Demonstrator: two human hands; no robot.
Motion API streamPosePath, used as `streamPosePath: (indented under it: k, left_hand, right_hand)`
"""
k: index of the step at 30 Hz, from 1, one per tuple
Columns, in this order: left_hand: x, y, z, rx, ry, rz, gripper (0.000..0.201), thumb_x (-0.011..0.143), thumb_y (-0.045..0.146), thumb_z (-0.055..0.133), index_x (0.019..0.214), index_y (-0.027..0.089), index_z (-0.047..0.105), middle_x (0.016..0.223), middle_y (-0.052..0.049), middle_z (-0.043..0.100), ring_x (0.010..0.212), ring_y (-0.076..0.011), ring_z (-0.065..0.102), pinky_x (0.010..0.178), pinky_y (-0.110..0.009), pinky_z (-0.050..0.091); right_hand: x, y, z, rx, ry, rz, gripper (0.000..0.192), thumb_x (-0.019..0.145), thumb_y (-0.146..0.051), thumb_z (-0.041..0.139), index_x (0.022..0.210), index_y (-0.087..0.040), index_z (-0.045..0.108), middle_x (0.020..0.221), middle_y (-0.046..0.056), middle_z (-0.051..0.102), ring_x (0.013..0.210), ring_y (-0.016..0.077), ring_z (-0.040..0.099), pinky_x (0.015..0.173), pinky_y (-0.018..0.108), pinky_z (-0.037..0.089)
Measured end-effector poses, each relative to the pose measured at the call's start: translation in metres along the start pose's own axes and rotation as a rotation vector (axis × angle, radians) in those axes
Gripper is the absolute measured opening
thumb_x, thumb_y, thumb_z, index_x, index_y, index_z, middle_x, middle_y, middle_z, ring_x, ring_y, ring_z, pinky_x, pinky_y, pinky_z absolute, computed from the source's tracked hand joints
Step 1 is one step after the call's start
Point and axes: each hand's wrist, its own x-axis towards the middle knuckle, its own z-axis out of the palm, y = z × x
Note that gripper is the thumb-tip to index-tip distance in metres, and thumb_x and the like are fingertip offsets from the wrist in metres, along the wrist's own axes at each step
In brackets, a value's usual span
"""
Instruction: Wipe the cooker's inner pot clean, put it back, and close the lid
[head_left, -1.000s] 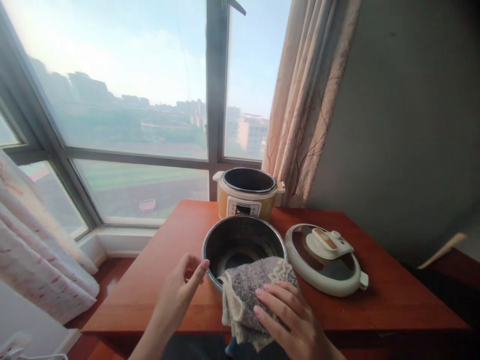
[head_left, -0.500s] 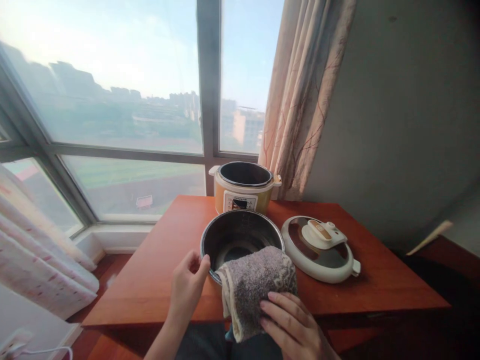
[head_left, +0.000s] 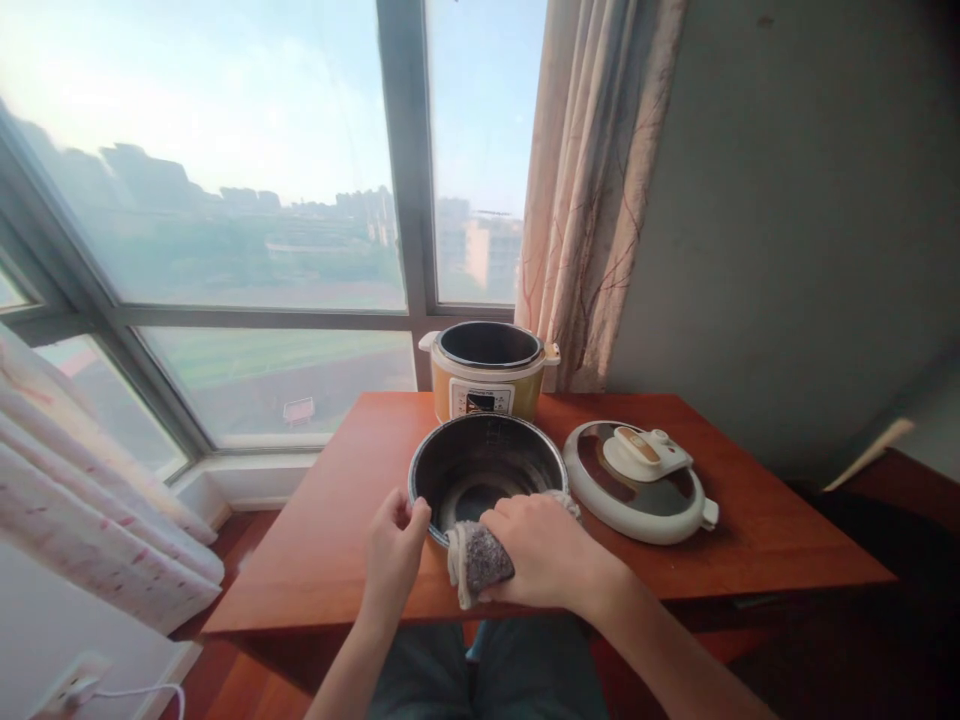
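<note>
A dark inner pot (head_left: 487, 450) with a shiny rim stands on the wooden table near its front edge. My left hand (head_left: 399, 535) pinches the pot's rim at its left front side. Over the front rim my right hand (head_left: 536, 555) is closed around a grey towel (head_left: 478, 560) with a pale edge. One end of the towel sticks out left of the hand, another bit shows at the right rim. Behind the pot sits the yellow and white electric cooker (head_left: 489, 370), its top uncovered.
Right of the pot lies the cooker's lid (head_left: 637, 480), white and dark, with its handle up. The wooden table (head_left: 315, 520) ends just in front of the pot. A large window and a curtain (head_left: 577, 220) rise behind; a socket with a white cable (head_left: 142, 690) is at lower left.
My right hand has moved up and left onto the front of the pot and now grips the towel, which is bunched beneath it. My left hand stays at the rim.
</note>
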Motion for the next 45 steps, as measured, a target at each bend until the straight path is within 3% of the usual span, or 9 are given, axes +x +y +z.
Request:
streamPosePath:
  k: [4,9,21,23,27,31,34,37,45]
  left_hand:
    - [0.002,0.003,-0.002,0.088,0.003,-0.010,0.037,0.086,0.047,0.046,0.059,0.023,0.038,0.051,0.006,0.038,0.053,-0.0130,0.040,0.052,-0.024,0.031]
    - [0.011,0.014,-0.014,0.172,-0.110,-0.005,0.036,0.081,0.045,0.048,0.053,0.022,0.046,0.047,0.003,0.050,0.050,-0.0147,0.048,0.053,-0.024,0.034]
    - [0.029,0.020,-0.030,0.264,-0.249,0.081,0.040,0.081,0.049,0.046,0.051,0.023,0.048,0.047,0.001,0.054,0.050,-0.0169,0.052,0.054,-0.025,0.035]
    - [0.030,0.019,-0.031,0.375,-0.209,0.129,0.041,0.084,0.049,0.044,0.052,0.022,0.046,0.047,0.002,0.052,0.051,-0.0162,0.051,0.054,-0.025,0.032]
    - [0.023,0.016,-0.033,0.596,0.008,0.221,0.042,0.090,0.052,0.043,0.061,0.022,0.050,0.054,0.002,0.049,0.053,-0.0158,0.047,0.054,-0.026,0.028]
    - [0.001,0.018,-0.031,0.640,0.119,0.448,0.029,0.094,0.041,0.044,0.095,0.020,0.064,0.094,-0.009,0.063,0.084,-0.0248,0.058,0.072,-0.034,0.043]
    - [-0.021,0.025,-0.024,0.540,-0.021,0.681,0.026,0.091,0.025,0.045,0.110,0.021,0.063,0.117,-0.013,0.062,0.111,-0.0286,0.055,0.099,-0.043,0.042]
    - [-0.038,0.031,-0.013,0.477,-0.251,0.802,0.022,0.089,0.015,0.044,0.097,0.024,0.062,0.099,-0.006,0.067,0.110,-0.0250,0.057,0.112,-0.048,0.032]
    - [-0.026,0.025,-0.011,0.511,-0.269,0.955,0.019,0.095,0.013,0.043,0.084,0.021,0.057,0.081,-0.001,0.063,0.095,-0.0189,0.060,0.118,-0.053,0.025]
  right_hand:
    - [0.001,-0.006,0.008,-0.033,0.039,0.023,0.041,0.076,-0.057,0.071,0.088,-0.018,0.066,0.086,0.009,0.071,0.077,0.0267,0.067,0.068,0.034,0.045]
    - [-0.005,0.000,0.015,-0.012,0.104,0.003,0.043,0.077,-0.061,0.070,0.086,-0.019,0.066,0.084,0.008,0.072,0.078,0.0251,0.067,0.068,0.031,0.043]
    - [-0.023,0.062,0.000,0.114,0.134,-0.165,0.038,0.068,-0.052,0.081,0.088,-0.022,0.071,0.088,0.004,0.071,0.087,0.0230,0.062,0.081,0.032,0.039]
    - [-0.023,0.058,0.003,0.086,0.146,-0.145,0.039,0.068,-0.055,0.080,0.085,-0.021,0.070,0.087,0.004,0.071,0.085,0.0231,0.062,0.080,0.033,0.039]
    - [-0.023,0.043,0.010,0.045,0.182,-0.095,0.040,0.070,-0.058,0.077,0.081,-0.021,0.068,0.084,0.004,0.070,0.082,0.0227,0.061,0.079,0.034,0.037]
    - [-0.023,0.030,0.012,0.033,0.195,-0.051,0.039,0.070,-0.057,0.078,0.080,-0.021,0.066,0.083,0.002,0.070,0.081,0.0218,0.061,0.078,0.034,0.036]
    - [-0.023,0.023,0.014,0.003,0.217,-0.002,0.046,0.069,-0.064,0.076,0.078,-0.021,0.064,0.082,0.003,0.069,0.080,0.0222,0.060,0.078,0.035,0.035]
    - [-0.022,0.018,0.019,-0.015,0.240,0.034,0.046,0.073,-0.067,0.070,0.078,-0.022,0.063,0.081,0.002,0.068,0.080,0.0223,0.059,0.076,0.035,0.034]
    - [-0.026,0.014,0.032,-0.004,0.311,0.040,0.044,0.078,-0.066,0.067,0.081,-0.022,0.062,0.084,0.002,0.068,0.084,0.0225,0.059,0.077,0.036,0.033]
